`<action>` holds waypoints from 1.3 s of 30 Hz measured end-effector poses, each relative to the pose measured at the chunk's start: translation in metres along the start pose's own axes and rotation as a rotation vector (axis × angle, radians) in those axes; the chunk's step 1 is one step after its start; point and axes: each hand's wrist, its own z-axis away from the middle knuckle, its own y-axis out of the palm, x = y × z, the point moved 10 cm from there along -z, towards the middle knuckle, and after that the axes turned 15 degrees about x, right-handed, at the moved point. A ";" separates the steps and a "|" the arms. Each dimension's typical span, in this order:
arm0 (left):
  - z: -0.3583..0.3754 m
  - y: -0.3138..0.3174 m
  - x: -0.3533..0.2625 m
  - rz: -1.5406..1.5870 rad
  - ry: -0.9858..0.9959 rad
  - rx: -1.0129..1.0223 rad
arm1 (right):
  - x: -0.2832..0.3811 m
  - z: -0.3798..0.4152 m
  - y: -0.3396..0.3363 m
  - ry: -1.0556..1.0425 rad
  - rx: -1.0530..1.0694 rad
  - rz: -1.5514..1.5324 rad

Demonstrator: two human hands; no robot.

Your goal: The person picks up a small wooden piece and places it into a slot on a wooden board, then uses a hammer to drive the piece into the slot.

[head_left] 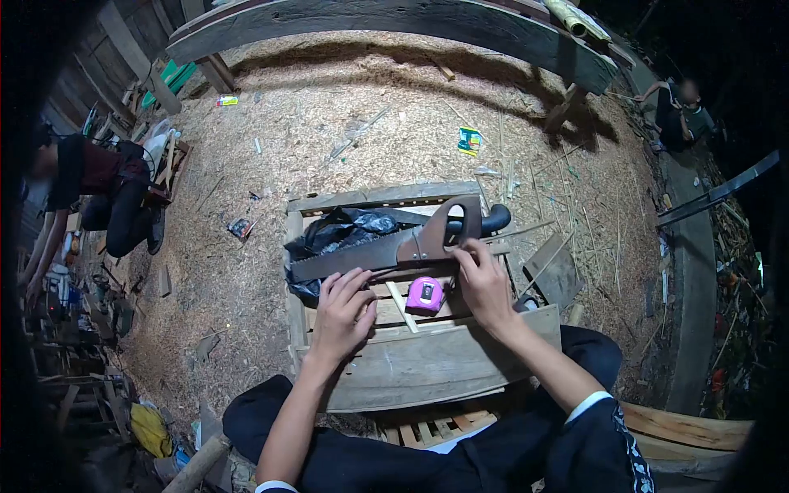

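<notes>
Brown-handled handsaw [353, 258] lying across a slatted wooden crate [448, 361], both hands at its near edge.

On my feed, the blade runs leftward over a crumpled black plastic bag [325, 234], teeth facing away from the wearer. I see the left hand [339, 316] loosely open, fingers bent, the tips at the blade's near edge. The right hand [486, 287] is narrow, thumb and index finger close together at the handle's lower edge; I cannot tell whether they grip it. Between the hands I have a pink tape measure [425, 294] on the slats, just beside a pale wooden stick [401, 306]. A dark curved handle [496, 218] pokes out past the saw, and wood shavings [288, 156] cover the ground around the crate.
</notes>
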 end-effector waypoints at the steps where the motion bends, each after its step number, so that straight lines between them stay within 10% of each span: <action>1: -0.001 0.000 0.002 0.010 -0.011 -0.008 | 0.000 0.004 0.006 0.002 0.063 -0.083; 22: 0.002 -0.003 0.018 0.098 -0.134 -0.013 | 0.028 0.023 -0.025 -0.142 0.065 0.360; 39: 0.047 -0.062 0.007 0.208 -0.154 -0.278 | 0.016 0.050 -0.040 0.003 0.388 -0.358</action>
